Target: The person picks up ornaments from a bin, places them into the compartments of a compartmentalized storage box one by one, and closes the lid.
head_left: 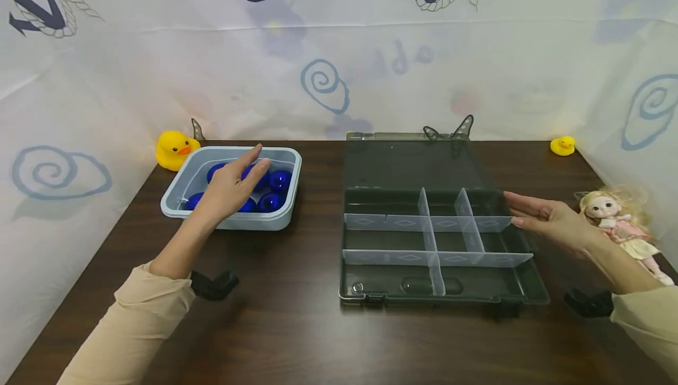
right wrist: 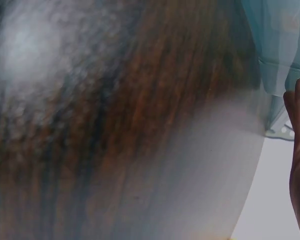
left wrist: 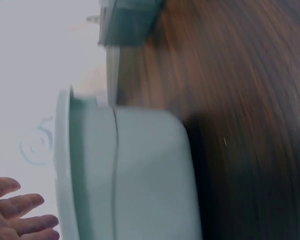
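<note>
My left hand is above a light blue plastic tub, its fingers extended and holding nothing. Several shiny dark blue balls lie in the tub, some of them behind the hand. In the left wrist view the tub's outer wall fills the middle, with my fingertips at the lower left. On the right, a transparent grey compartment box lies with its lid raised at the back. My right hand is at the box's right side, fingers fairly straight; contact is hard to tell.
A larger yellow rubber duck stands behind the tub's left corner, a small duck at the back right. A doll lies by the right forearm. Pale dividers split the box. A patterned white cloth hangs behind the brown table.
</note>
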`<state>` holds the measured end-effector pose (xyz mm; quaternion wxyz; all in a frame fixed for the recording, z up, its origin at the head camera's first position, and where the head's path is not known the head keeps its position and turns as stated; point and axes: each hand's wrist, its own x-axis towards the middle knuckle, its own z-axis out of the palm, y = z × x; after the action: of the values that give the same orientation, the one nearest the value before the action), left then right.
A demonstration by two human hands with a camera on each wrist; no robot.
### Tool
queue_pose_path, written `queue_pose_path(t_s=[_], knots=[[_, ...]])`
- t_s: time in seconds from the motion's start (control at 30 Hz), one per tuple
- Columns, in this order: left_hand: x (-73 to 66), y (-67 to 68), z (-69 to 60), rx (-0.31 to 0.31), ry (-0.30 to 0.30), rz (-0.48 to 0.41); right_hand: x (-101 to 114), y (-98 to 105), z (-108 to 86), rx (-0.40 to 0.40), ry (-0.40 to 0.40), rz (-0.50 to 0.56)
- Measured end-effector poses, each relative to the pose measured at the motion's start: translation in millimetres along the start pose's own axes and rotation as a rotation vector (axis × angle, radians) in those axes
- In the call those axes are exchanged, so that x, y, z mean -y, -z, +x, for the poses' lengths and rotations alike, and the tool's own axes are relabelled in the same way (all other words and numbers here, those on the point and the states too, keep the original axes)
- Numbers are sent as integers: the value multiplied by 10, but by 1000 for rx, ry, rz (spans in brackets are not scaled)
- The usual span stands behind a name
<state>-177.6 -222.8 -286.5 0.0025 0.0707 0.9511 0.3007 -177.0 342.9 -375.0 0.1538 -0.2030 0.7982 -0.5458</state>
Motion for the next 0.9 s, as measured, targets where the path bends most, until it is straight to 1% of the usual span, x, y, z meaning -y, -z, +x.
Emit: queue_pose_path(t_s=[0.1, 0.27, 0.33, 0.43, 0.53, 0.67, 0.77, 0.9], knots=[[117, 9, 50, -4, 16, -37, -30, 11, -48, 0, 35, 22], [290, -36, 132, 3, 36, -89, -46, 3, -47, 1, 56, 18], [334, -68, 169, 8, 37, -114, -48, -6, -29, -5, 58, 11], [364, -131, 237, 22, 43, -144, -57, -17, -5, -10, 63, 22], [362, -203, 313, 32, 42, -121, -66, -25, 8, -12, 63, 39], [352, -283, 396, 32, 35, -39, -72, -33, 17, -17, 52, 46], [346, -317, 430, 28, 33, 18, -71, -33, 19, -21, 50, 44], [338, -330, 455, 43, 44, 61, -77, -24, 8, -26, 56, 37]])
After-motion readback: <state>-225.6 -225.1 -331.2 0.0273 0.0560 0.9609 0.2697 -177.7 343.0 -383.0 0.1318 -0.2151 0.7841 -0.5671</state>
